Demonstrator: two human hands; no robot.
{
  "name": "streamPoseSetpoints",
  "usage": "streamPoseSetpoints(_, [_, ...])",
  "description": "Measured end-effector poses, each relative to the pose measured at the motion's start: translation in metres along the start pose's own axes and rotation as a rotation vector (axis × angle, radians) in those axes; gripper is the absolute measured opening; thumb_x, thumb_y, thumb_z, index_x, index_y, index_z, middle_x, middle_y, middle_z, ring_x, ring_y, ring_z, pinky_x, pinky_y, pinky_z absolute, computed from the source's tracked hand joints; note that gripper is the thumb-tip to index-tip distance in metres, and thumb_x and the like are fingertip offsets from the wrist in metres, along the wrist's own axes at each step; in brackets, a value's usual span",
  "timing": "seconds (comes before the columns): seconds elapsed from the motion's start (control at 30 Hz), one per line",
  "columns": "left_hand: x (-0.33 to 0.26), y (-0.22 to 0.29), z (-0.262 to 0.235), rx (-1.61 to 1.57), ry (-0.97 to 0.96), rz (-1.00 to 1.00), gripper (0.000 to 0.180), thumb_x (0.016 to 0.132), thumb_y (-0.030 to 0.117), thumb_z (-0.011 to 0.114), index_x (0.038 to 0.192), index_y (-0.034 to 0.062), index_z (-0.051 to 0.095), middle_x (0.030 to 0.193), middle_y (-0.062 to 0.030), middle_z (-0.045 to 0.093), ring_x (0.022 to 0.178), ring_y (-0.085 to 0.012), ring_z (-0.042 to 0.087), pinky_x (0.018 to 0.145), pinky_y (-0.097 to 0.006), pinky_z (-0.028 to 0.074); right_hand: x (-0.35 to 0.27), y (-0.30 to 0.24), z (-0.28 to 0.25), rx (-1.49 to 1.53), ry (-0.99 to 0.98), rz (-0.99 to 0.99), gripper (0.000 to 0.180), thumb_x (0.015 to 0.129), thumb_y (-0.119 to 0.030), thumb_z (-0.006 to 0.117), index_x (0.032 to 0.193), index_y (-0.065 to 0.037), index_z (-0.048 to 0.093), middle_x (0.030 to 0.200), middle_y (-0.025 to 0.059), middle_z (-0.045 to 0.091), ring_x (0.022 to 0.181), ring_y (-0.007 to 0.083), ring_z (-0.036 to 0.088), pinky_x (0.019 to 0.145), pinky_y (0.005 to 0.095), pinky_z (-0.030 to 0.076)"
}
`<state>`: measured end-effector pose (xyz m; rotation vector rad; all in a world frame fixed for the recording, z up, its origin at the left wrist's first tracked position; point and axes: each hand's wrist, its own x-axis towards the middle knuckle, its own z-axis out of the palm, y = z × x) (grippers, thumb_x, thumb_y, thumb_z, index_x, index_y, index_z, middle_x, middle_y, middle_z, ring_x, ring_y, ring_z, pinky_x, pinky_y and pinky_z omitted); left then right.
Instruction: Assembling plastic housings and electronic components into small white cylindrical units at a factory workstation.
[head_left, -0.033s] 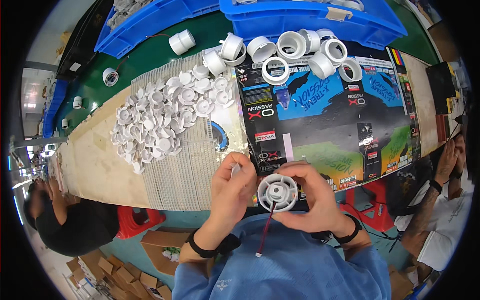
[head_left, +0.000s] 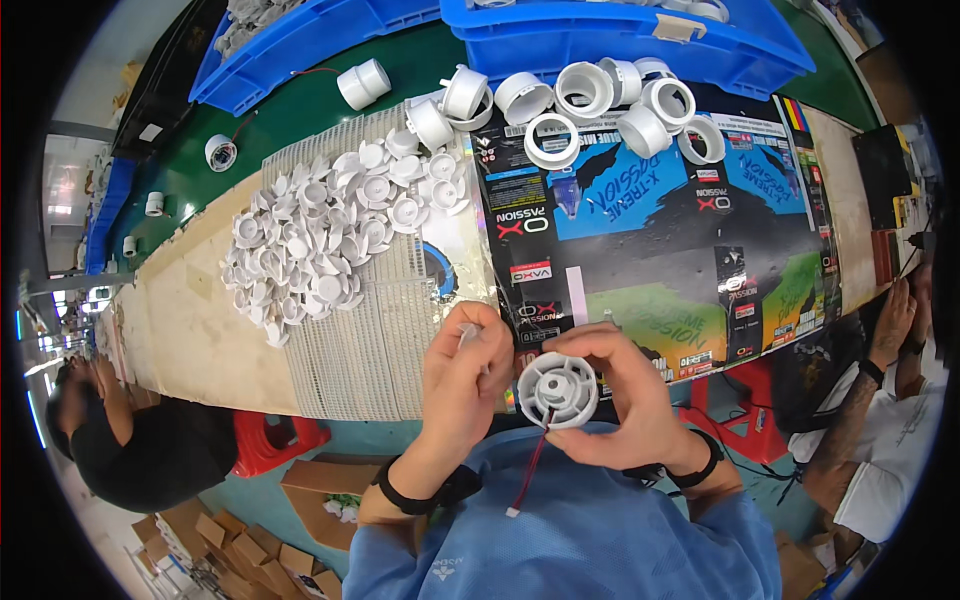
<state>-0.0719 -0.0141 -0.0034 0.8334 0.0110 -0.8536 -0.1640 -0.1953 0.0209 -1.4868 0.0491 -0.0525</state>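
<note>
My right hand (head_left: 630, 400) holds a white round fan housing (head_left: 537, 402) by its side, thumb below and fingers along the top. Ribs run from its rim to a motor hub in the middle. A red and black cable (head_left: 527, 476) with a small white plug hangs from it over my blue shirt. To its left, my left hand (head_left: 462, 378) is closed on a small white plastic piece (head_left: 468, 334), mostly hidden by the fingers; it could be a fan impeller. Left of the hands lies a heap of white fan impellers (head_left: 325, 230) on the table.
White ring-shaped housings (head_left: 583, 90) stand along the far side of the printed sheet (head_left: 650, 245). Behind them are blue bins (head_left: 620, 45). Wired white units (head_left: 221, 153) lie on the green surface. Other people sit at both sides; red stools (head_left: 270, 440) and cardboard boxes (head_left: 325, 500) are below.
The fan housing has tilted and shifted slightly right in my right hand. The small white piece in my left hand has turned a little and shows more above the fingers.
</note>
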Motion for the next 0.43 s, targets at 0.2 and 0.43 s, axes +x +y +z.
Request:
streamPoseSetpoints(0.2, [0.003,0.002,0.032,0.007,0.020,0.054,0.056,0.078,0.014,0.047,0.132,0.0019,0.041,0.133,-0.0171,0.048,0.124,-0.0254,0.045,0.102,-0.036,0.034,0.004,-0.013,0.011,-0.237,0.000,-0.079,0.063,0.068,-0.012,0.079,0.123,-0.001,0.050,0.115,0.0160,0.054,0.099,0.0277,0.058,0.086,0.0332,0.047])
streamPoseSetpoints(0.43, [-0.006,0.006,0.041,-0.013,-0.054,-0.009,0.070,0.078,0.022,0.045,0.143,-0.0014,0.029,0.144,-0.0255,0.036,0.136,-0.0365,0.032,0.114,-0.045,0.022,0.003,-0.008,0.010,-0.435,-0.021,-0.223,0.074,0.070,-0.015,0.081,0.132,0.001,0.043,0.126,0.0210,0.051,0.113,0.0325,0.057,0.088,0.0342,0.049])
